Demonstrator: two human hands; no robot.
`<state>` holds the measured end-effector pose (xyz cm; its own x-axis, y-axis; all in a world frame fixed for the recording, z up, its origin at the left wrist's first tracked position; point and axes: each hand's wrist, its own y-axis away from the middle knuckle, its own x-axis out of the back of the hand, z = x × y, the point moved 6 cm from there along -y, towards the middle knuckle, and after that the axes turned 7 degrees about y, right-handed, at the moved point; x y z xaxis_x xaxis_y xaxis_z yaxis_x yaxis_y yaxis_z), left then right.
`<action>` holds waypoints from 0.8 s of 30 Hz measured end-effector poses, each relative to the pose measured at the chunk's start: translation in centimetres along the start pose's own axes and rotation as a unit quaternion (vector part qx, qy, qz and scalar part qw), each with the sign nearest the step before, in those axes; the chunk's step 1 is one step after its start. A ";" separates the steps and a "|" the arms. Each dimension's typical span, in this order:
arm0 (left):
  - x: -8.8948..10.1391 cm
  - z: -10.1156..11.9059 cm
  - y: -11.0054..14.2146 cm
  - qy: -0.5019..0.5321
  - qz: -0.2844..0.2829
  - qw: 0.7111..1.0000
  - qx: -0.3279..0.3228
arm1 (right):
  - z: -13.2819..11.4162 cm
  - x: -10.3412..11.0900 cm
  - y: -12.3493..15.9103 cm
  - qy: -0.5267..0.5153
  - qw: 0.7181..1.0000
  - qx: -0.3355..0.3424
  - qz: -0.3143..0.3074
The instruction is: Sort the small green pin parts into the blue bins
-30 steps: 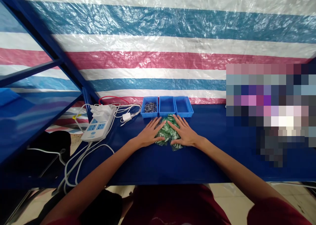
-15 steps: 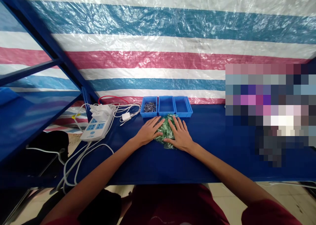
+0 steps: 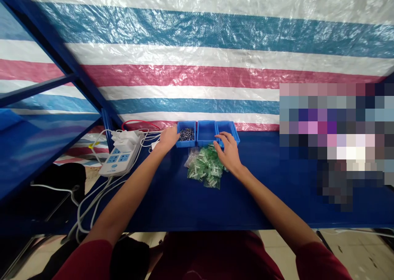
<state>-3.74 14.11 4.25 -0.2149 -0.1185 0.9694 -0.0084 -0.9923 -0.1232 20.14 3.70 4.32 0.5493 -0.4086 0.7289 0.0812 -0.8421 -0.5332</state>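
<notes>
My left hand [image 3: 169, 138] is at the left wall of a blue bin [image 3: 186, 144] that holds many small dark and silvery metal pieces [image 3: 187, 134]. Its fingers are bent against that wall, and part of them is hidden. My right hand [image 3: 229, 152] hovers with curved, parted fingers by the front of the right blue bin [image 3: 233, 142], holding nothing. Beneath and left of it lies a pile of small clear packets with green contents [image 3: 206, 167]. The middle blue bin [image 3: 207, 143] stands between the other two.
A white power strip [image 3: 120, 161] with plugs and looped white cables [image 3: 80, 206] lies on the left of the blue table [image 3: 172, 210]. A striped plastic sheet [image 3: 197, 75] hangs behind. The far right is blurred into blocks.
Both hands have lifted off the packets. The left went up and left to the bin, the right up and right. The packet pile is uncovered, and the left bin sits slightly straighter.
</notes>
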 end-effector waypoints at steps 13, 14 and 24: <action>4.1 0.8 4.5 0.157 0.203 0.966 0.023 | -1.1 -0.4 -1.5 -0.125 0.992 -0.017 -0.019; 4.0 1.7 5.2 0.182 0.210 0.960 0.010 | -1.2 -0.7 -1.6 -0.141 0.989 -0.034 -0.036; 0.3 8.8 10.7 0.412 0.210 0.886 -0.045 | 1.2 -0.5 -0.6 -0.088 0.991 -0.083 -0.049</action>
<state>4.67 3.16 5.05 -0.8567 -0.3738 0.3554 0.1705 -0.8556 -0.4888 20.81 4.81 3.79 0.6833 -0.2662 0.6799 0.0114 -0.9272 -0.3744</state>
